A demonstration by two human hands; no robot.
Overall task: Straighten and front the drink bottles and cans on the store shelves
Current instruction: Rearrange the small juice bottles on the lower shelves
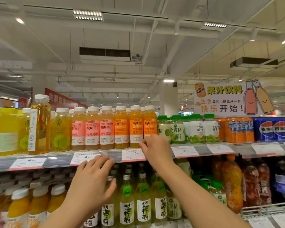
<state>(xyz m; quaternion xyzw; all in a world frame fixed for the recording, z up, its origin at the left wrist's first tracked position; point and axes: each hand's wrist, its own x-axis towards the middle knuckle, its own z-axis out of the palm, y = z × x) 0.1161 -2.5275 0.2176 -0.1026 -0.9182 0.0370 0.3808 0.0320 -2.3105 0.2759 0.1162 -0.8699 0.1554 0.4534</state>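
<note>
A person stands facing a store drinks shelf, both arms raised toward the top shelf (pixel 105 157), whose front edge carries a strip of paper price tags (pixel 85 157). On it stands a tight row of small juice bottles with white caps: three with pink labels (pixel 92 129), then three with orange labels (pixel 136 127), all upright and close to the edge. The right hand (pixel 155 148) is at the foot of the rightmost orange bottle (pixel 150 124), fingers curled in toward it; whether they actually pinch the bottle or only touch it cannot be told, since the hand hides the contact. The left hand (pixel 93 180) hovers lower, in front of the shelf edge, fingers spread and relaxed, holding nothing. To the left a taller amber bottle (pixel 39 124) stands with its label turned sideways, out of line with its neighbours. Right of the orange row are short green-capped bottles (pixel 177 129), then cans (pixel 238 130). The risk looks plain: the bottles stand nearly shoulder to shoulder, so a push or twist low on one could tip it into the next and topple the row, or send one over the edge onto the glass bottles (pixel 127 199) on the shelf below. A sweeping left hand could also dislodge a price tag.
</note>
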